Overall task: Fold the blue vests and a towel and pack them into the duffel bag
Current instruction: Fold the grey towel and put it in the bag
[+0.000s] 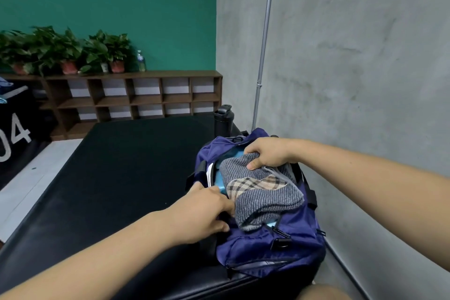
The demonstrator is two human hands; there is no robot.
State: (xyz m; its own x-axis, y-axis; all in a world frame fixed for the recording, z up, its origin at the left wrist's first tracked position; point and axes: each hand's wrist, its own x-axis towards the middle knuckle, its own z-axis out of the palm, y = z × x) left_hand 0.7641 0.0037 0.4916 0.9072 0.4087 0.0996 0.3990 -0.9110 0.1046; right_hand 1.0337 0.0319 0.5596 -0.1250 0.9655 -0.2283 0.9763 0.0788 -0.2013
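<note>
The grey towel point(263, 192) lies in the open duffel bag point(255, 253), on top of the blue vests point(219, 184). The right hand point(267, 153) grips the towel's far end. The left hand point(207, 209) has its fingers tucked at the bag's near rim, and I cannot tell whether it is gripping.

One left hand point(204, 212), one right hand point(267, 156); one duffel bag point(280, 238) between them, one towel point(263, 192) under the right hand, one black flask point(223, 122) beyond it.
</note>
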